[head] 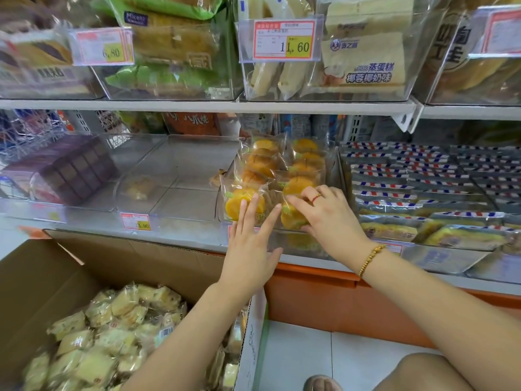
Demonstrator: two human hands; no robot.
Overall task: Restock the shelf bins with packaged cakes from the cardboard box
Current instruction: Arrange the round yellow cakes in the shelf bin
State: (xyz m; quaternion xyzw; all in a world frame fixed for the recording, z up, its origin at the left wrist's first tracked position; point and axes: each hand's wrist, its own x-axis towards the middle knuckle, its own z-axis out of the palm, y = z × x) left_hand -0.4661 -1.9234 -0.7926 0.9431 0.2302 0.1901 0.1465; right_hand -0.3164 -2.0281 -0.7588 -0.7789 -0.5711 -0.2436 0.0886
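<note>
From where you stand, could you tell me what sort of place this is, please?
Most likely a grocery shop's snack aisle: clear shelf bins of wrapped cakes, price tags on them, a cardboard box of stock.

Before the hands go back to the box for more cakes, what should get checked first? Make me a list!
1. Right hand has let go of the orange cake pack: not ok, fingers curl round it.
2. Left hand free: ok, fingers straight, gripping nothing.
3. Cardboard box has cakes left: ok, many pale cake packs inside.
4. A bin with room: ok, the clear bin on the left holds just one cake.
5. Room left in the orange cakes' bin: cannot tell.
</note>
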